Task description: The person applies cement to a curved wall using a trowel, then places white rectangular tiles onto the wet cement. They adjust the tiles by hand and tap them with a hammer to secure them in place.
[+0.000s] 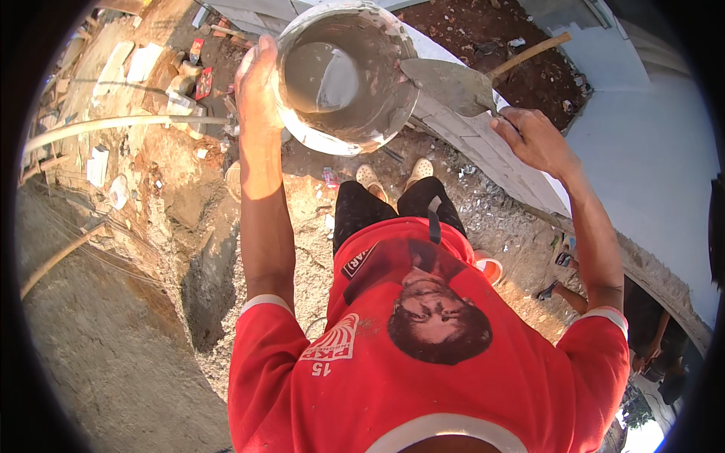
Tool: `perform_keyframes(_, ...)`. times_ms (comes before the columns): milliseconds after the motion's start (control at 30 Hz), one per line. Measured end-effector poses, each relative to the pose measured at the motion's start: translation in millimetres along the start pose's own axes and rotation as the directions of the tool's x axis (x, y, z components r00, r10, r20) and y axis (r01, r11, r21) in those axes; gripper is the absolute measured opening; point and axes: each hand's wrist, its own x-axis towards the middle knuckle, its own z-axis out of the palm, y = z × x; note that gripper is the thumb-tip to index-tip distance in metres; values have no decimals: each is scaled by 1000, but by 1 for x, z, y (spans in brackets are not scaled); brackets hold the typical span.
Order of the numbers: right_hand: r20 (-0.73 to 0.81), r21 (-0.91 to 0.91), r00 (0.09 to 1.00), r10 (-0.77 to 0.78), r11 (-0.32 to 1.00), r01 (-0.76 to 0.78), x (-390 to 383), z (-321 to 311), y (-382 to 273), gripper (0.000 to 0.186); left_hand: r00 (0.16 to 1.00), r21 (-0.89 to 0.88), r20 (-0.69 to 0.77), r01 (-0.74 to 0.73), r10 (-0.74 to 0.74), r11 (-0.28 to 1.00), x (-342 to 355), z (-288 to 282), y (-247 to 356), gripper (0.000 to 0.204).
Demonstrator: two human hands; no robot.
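Observation:
Straight ahead at chest height or above, a round bucket (377, 113) tilts its mouth toward me. Wet grey mortar (306, 79) lies inside, with a bright patch on its surface, and grey smears coat the wall. My left hand (258, 87) grips the bucket's left side, thumb near the rim; its other fingers are mostly hidden. In my right hand (536, 141) is the handle of a trowel (451, 84), fingers closed round it. The trowel's mortar-coated blade points left, its tip overlapping the bucket's right rim.
A pale block wall (483, 143) runs diagonally on the right, with dark soil (483, 34) beyond it. Wooden poles (128, 121) and rubble lie left. An orange-rimmed container (489, 266) stands near my legs. Another person (653, 351) is partly visible at the lower right.

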Motion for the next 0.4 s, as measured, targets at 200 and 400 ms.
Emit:
perform_keyframes(200,218,-135,976,15,991,15,35,-4,-19,48,959,272,117,-280,257,921,-11,39,-13,35)
perform_keyframes(400,631,94,755,178,949,-302,48,-4,-44,50,938,337,124,-348,325,875,-20,42,-20,34)
